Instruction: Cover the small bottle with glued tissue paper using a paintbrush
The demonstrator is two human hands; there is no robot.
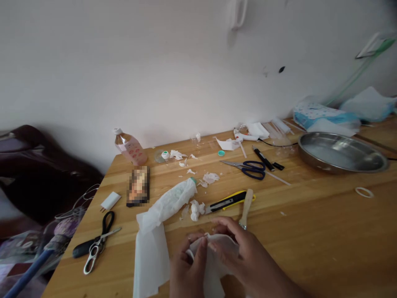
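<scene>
Lower centre of frame: left hand (pixel 190 260) and right hand (pixel 243 248) are working close together, pinching a thin white sheet (pixel 214 277) | Left of centre: a paper-wrapped bundle (pixel 173 203) is lying on the counter (pixel 310 231) | Gripping lightly, pulling evenly is likely the best guard against tearing

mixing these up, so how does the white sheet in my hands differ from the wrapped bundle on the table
The white sheet is held by the left hand and right hand; the wrapped bundle lies on the table. The sheet looks thin and loose; the bundle is long and rounded, with a green end showing. Both are mostly white.
</scene>
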